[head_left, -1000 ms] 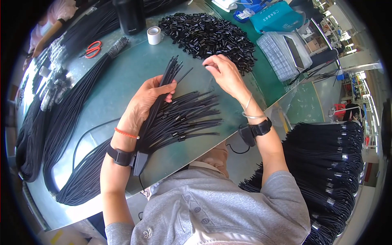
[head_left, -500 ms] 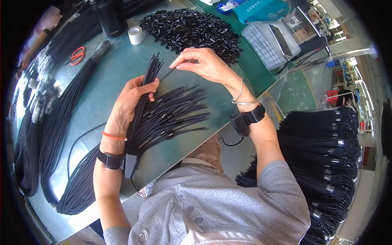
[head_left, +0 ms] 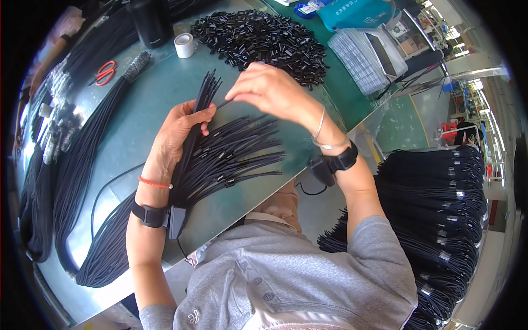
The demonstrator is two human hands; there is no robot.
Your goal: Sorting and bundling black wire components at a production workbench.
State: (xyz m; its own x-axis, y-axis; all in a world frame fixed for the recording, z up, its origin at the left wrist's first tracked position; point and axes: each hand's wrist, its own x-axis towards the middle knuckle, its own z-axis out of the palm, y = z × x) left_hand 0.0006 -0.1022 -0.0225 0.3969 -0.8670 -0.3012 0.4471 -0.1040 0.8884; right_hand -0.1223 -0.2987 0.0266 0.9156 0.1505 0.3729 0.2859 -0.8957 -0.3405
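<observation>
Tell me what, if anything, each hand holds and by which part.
Left hand: a bundle of black cords, near its upper ends. Right hand: apparently one separate cord, at its tip.

I record bright light over the hands [head_left: 187, 124], whose outlines read clearly; the black cables [head_left: 207, 91] in them lose fine detail. White glare bleaches the worktop [head_left: 154, 93] to their lower left and glints off plastic wrapping [head_left: 58, 126] farther left. Right of the hands, shelving [head_left: 481, 118] bends and blurs toward the dark fisheye rim.
</observation>
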